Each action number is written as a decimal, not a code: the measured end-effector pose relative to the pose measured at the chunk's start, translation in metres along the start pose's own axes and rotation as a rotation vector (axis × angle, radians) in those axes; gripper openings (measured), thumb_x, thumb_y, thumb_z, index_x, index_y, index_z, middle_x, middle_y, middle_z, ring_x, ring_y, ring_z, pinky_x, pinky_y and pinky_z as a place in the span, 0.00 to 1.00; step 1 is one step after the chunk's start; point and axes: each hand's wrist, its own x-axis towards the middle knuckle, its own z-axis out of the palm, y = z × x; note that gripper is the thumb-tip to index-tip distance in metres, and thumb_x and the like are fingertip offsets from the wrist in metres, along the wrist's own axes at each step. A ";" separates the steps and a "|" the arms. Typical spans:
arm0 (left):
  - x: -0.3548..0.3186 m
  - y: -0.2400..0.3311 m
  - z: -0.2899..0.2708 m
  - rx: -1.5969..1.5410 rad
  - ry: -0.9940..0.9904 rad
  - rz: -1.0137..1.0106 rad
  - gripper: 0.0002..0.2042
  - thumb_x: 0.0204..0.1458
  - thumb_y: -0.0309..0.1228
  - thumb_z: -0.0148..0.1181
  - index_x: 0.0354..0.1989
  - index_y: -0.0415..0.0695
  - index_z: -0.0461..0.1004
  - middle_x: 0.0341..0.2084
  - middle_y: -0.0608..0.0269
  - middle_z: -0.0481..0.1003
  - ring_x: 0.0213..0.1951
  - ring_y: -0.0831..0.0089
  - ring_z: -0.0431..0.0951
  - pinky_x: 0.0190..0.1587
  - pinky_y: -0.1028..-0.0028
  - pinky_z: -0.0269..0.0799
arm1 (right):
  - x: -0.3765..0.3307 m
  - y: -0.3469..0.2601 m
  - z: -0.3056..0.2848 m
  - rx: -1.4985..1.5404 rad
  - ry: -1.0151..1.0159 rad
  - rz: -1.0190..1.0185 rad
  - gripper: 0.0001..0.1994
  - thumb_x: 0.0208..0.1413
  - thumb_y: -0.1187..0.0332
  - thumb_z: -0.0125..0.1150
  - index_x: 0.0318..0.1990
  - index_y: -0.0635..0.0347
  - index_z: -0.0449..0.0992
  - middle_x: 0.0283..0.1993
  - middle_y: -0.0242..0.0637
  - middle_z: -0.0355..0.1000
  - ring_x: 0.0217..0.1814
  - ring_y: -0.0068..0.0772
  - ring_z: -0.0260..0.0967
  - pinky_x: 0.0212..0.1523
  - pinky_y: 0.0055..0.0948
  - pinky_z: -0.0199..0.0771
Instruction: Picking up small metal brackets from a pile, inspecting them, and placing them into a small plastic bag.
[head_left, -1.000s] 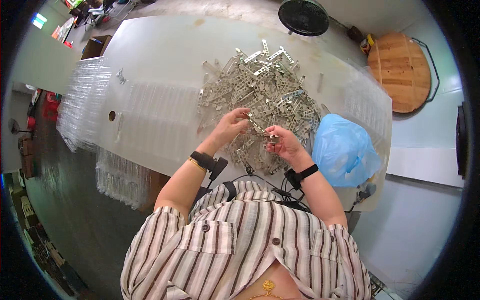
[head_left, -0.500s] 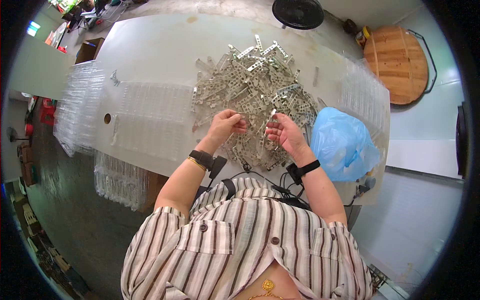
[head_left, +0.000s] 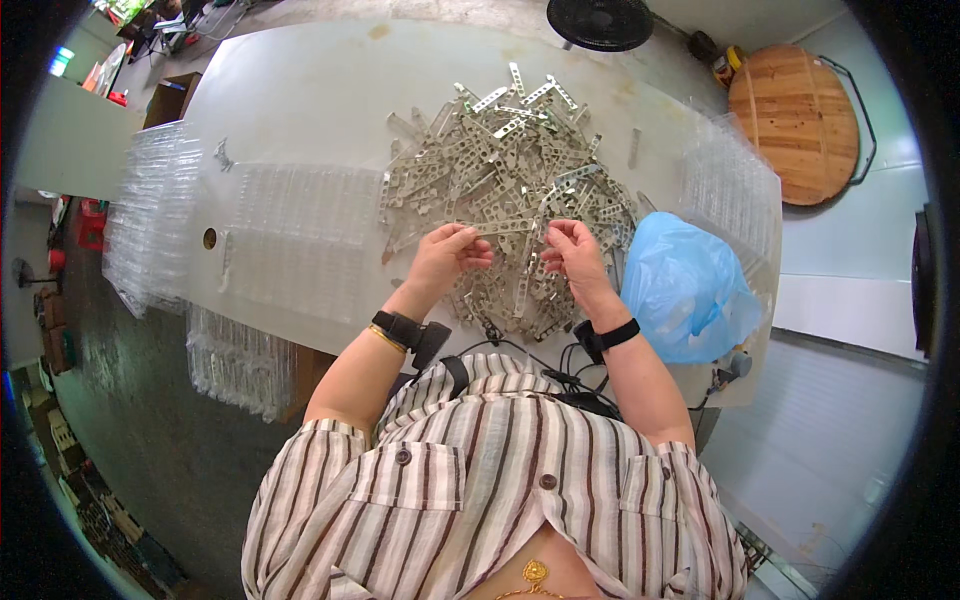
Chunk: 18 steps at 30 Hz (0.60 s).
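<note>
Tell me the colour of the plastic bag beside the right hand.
Light blue; the plastic bag shows best in the head view.

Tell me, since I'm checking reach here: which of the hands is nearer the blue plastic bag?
Right. The right hand works over the pile of metal strips just left of the blue plastic bag; the left hand lies farther left, beyond the right one.

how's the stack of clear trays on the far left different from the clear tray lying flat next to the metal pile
The stack of clear trays is many layers deep and overhangs the table's left edge; the flat clear tray looks like a single layer lying wholly on the table. The stack sits farther from the left hand than the flat tray. Both are transparent ribbed plastic.
</note>
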 end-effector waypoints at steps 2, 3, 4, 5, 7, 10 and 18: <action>-0.010 0.008 0.002 -0.016 -0.048 0.011 0.07 0.62 0.30 0.54 0.38 0.37 0.71 0.32 0.52 0.77 0.35 0.61 0.81 0.40 0.63 0.81 | -0.006 -0.013 0.005 -0.005 -0.044 -0.010 0.18 0.60 0.63 0.61 0.52 0.63 0.67 0.35 0.33 0.73 0.32 0.22 0.73 0.30 0.21 0.74; -0.015 0.010 0.002 -0.018 -0.044 0.015 0.07 0.62 0.30 0.54 0.38 0.37 0.71 0.32 0.52 0.77 0.35 0.61 0.81 0.40 0.63 0.81 | -0.010 -0.021 0.010 -0.011 -0.096 -0.022 0.20 0.60 0.64 0.61 0.55 0.64 0.65 0.36 0.34 0.73 0.33 0.23 0.73 0.30 0.21 0.74; -0.018 0.011 0.002 -0.026 -0.058 0.013 0.08 0.62 0.30 0.53 0.38 0.37 0.71 0.32 0.52 0.78 0.35 0.61 0.81 0.40 0.63 0.81 | -0.015 -0.028 0.012 -0.011 -0.094 -0.021 0.20 0.60 0.64 0.61 0.55 0.64 0.65 0.36 0.34 0.73 0.33 0.23 0.73 0.30 0.21 0.74; -0.021 0.012 0.002 -0.034 -0.072 0.012 0.08 0.62 0.31 0.53 0.39 0.37 0.71 0.32 0.52 0.78 0.35 0.62 0.81 0.40 0.63 0.81 | -0.020 -0.035 0.014 -0.073 -0.148 0.002 0.21 0.61 0.64 0.60 0.57 0.64 0.63 0.39 0.36 0.74 0.35 0.24 0.74 0.31 0.21 0.76; -0.029 0.015 0.007 -0.002 -0.064 0.042 0.08 0.62 0.31 0.53 0.39 0.38 0.72 0.32 0.53 0.78 0.35 0.63 0.81 0.39 0.65 0.81 | -0.028 -0.040 0.019 -0.136 -0.198 0.023 0.22 0.61 0.64 0.59 0.58 0.64 0.61 0.43 0.38 0.75 0.36 0.25 0.75 0.33 0.22 0.77; -0.038 0.017 0.015 0.102 -0.034 0.120 0.07 0.63 0.30 0.53 0.39 0.38 0.73 0.32 0.55 0.79 0.34 0.67 0.82 0.39 0.68 0.81 | -0.035 -0.038 0.029 -0.110 -0.189 0.090 0.27 0.60 0.66 0.60 0.62 0.68 0.57 0.37 0.38 0.75 0.32 0.24 0.74 0.30 0.22 0.75; -0.057 0.014 0.026 0.552 0.072 0.348 0.08 0.63 0.30 0.52 0.37 0.37 0.72 0.30 0.57 0.78 0.33 0.74 0.80 0.38 0.74 0.80 | -0.038 -0.025 0.031 -0.150 -0.078 -0.069 0.32 0.59 0.72 0.55 0.65 0.75 0.46 0.36 0.41 0.75 0.29 0.26 0.74 0.26 0.23 0.76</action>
